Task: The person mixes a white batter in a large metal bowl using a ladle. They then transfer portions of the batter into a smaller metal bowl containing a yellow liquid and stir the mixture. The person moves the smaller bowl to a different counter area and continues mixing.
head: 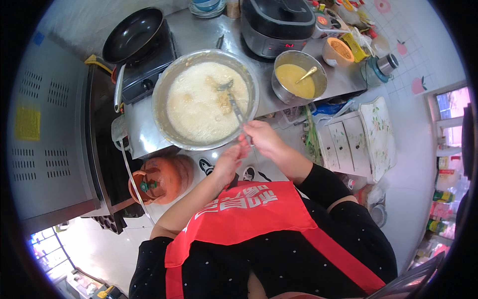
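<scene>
A large metal basin (163, 123) stands at the front edge of the steel counter, holding a pale, frothy liquid (194, 101). My right hand (261, 136) grips the handle of a metal ladle (236, 106), whose bowl lies at the liquid's surface, right of the middle. Close beside it, just below the basin's rim, is my left hand (229, 160), fingers partly bent near the handle's end; whether it touches the handle I cannot tell. Right of the basin a metal pot (280, 88) contains yellow liquid and a gold-coloured spoon (307, 74).
A black wok (132, 35) sits on the stove at left, its handle jutting forward. Behind the pot stands a multicooker (278, 28). An orange gas cylinder (168, 179) is on the floor below the counter. White drawers (345, 142) stand at right, a steel cabinet (56, 112) at left.
</scene>
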Action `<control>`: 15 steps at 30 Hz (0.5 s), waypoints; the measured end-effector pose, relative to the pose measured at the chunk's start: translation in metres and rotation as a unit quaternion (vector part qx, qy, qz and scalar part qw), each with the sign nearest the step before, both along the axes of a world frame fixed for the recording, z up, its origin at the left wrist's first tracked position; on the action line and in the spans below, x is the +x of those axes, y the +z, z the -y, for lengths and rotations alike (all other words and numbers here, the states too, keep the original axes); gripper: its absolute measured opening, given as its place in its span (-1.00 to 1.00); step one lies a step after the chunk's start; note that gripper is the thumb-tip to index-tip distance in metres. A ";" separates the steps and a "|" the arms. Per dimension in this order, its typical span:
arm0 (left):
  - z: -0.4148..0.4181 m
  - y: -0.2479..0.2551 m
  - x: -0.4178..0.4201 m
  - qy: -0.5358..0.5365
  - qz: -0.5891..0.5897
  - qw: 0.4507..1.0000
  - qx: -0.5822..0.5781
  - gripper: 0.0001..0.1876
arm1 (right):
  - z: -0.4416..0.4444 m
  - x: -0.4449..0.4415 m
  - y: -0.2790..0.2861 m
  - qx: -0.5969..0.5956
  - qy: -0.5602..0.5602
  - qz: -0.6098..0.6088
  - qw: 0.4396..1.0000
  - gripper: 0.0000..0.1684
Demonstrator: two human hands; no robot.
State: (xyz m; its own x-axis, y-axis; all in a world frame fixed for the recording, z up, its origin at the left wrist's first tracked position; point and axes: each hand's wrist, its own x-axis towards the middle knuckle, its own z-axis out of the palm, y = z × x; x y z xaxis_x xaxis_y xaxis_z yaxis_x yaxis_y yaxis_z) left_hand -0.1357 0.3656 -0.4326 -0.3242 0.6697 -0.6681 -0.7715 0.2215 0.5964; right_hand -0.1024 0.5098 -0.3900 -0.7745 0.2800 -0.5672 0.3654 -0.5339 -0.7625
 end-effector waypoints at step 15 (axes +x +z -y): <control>-0.272 -0.017 0.048 0.131 0.164 0.977 0.045 -0.33 | -0.072 0.176 0.083 0.137 -0.051 -0.094 0.985 -0.64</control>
State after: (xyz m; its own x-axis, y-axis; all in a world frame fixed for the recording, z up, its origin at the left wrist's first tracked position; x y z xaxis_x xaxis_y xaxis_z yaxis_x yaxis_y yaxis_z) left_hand -0.0876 0.6372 -0.4492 -0.2714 0.6535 -0.7066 -0.9474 -0.0518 0.3160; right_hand 0.0737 0.5815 -0.3068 -0.8189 0.4839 -0.3087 0.1588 -0.3258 -0.9320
